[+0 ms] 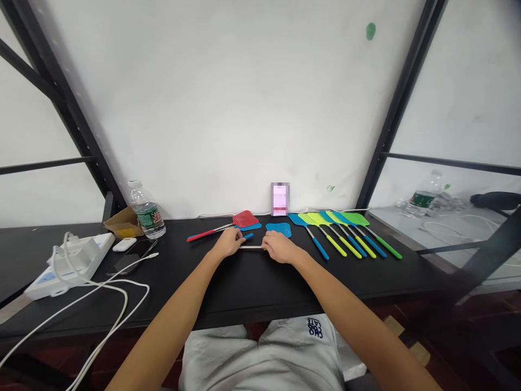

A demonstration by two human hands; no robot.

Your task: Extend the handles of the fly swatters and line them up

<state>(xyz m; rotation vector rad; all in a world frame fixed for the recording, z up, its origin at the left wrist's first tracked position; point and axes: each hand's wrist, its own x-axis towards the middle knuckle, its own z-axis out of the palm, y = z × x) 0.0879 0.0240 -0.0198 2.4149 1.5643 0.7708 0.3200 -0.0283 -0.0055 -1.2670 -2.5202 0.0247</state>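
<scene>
From where I stand, a white power strip (71, 263) sits at the far left, with white cables (122, 296) looping off it, then an open cardboard box (123, 224), a white case (124, 245), a dark phone (132, 256) and a water bottle (147, 214). Next comes a red flyswatter (245, 219), its head overlapping a blue one. The left hand (230, 243) is nearly closed, fingers pinched on the left end of a thin pale rod (251, 247) lying level just above or on the black table (244, 288); a short blue handle (247, 237) shows beside its fingertips. The right hand (280, 247), also curled nearly closed, grips the rod's other end. Behind it lies a blue swatter head (280, 228), and a lit phone (280, 200) stands against the wall. Further right, 7 flyswatters (355, 248) in blue, yellow and green overlap in a row, handles towards the person
</scene>
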